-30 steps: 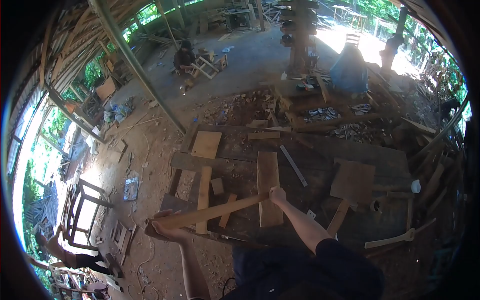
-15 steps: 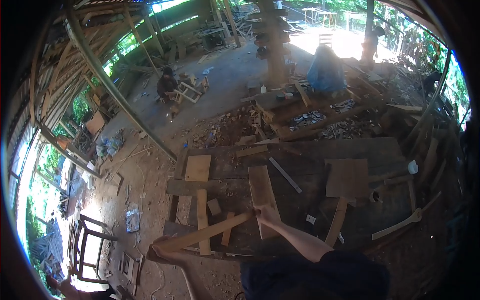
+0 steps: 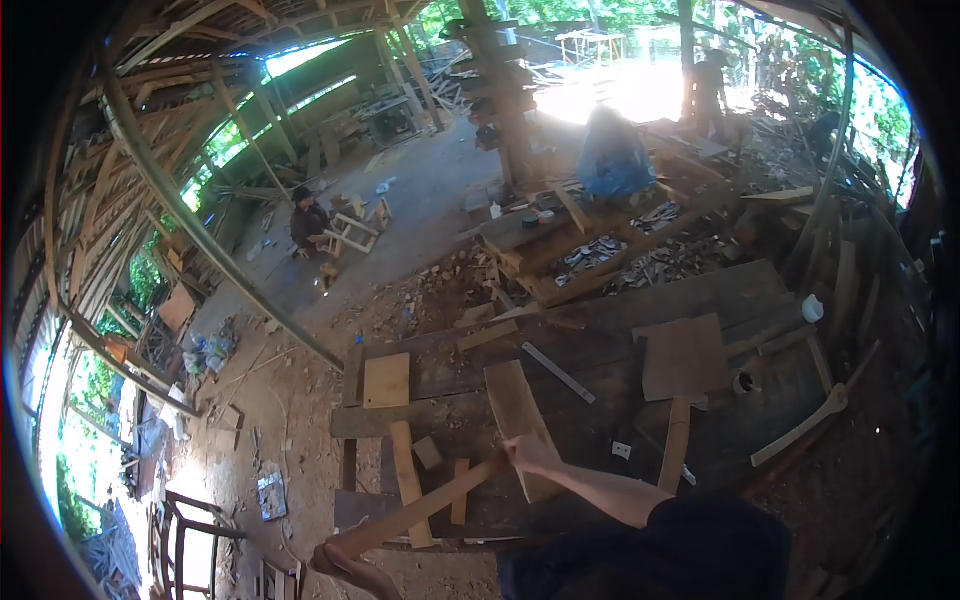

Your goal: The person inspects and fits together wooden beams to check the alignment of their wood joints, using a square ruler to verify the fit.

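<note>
A long flat piece of wood (image 3: 420,508) slants across the near left part of the dark wooden workbench (image 3: 610,310). My right hand (image 3: 530,455) is closed on its upper right end, above a wider board (image 3: 518,405) lying on the bench. At the lower left end, past the bench's near edge, my left hand (image 3: 340,560) holds the same piece; its fingers are partly hidden. Beneath the piece lie a narrow slat (image 3: 408,470) and a shorter strip (image 3: 461,490), with a small block (image 3: 428,452) close by.
On the bench are a square board (image 3: 387,381), a metal ruler (image 3: 558,372), a brown sheet (image 3: 683,357), a white cup (image 3: 812,309) and a curved wooden piece (image 3: 800,425). A dark chair frame (image 3: 190,530) stands lower left. Another person (image 3: 308,220) sits farther off beside a wooden frame (image 3: 355,232).
The view has shifted and tilted, so the bench and background sit differently. Both hands still hold the long piece; its left end and my left hand appear lower in the view.
</note>
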{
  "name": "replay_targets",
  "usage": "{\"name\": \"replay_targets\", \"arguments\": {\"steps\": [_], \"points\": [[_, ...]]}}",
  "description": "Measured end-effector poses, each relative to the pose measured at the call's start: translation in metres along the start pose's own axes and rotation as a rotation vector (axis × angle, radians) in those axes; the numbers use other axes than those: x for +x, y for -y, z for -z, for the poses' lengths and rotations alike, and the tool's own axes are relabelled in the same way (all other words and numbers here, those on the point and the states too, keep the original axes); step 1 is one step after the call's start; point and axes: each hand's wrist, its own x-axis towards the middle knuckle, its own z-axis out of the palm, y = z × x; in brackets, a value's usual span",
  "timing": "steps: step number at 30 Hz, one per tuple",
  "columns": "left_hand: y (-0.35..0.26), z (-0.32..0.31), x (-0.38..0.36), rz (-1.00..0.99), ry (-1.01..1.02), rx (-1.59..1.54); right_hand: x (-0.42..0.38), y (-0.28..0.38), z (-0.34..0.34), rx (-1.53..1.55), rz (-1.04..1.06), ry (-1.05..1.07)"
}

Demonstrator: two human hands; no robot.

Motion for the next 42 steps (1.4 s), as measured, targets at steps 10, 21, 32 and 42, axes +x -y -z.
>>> {"name": "replay_targets", "arguments": {"steps": [10, 21, 32, 42], "points": [[-0.089, -0.084, -0.005, -0.111, 0.177, -0.028, -0.064, 0.088, 0.033, 0.464, 0.360, -0.208], [-0.169, -0.129, -0.049, -0.180, 0.172, -0.042, -0.048, -0.091, -0.023, 0.541, -0.580, -0.100], [-0.205, -0.137, -0.071, 0.035, 0.046, -0.492, -0.097, 0.012, 0.088, 2.413, 0.023, -0.270], [-0.028, -0.136, -0.109, 0.775, 0.383, -0.591, -0.155, 0.004, 0.224, 2.296, 0.273, -0.920]]}}
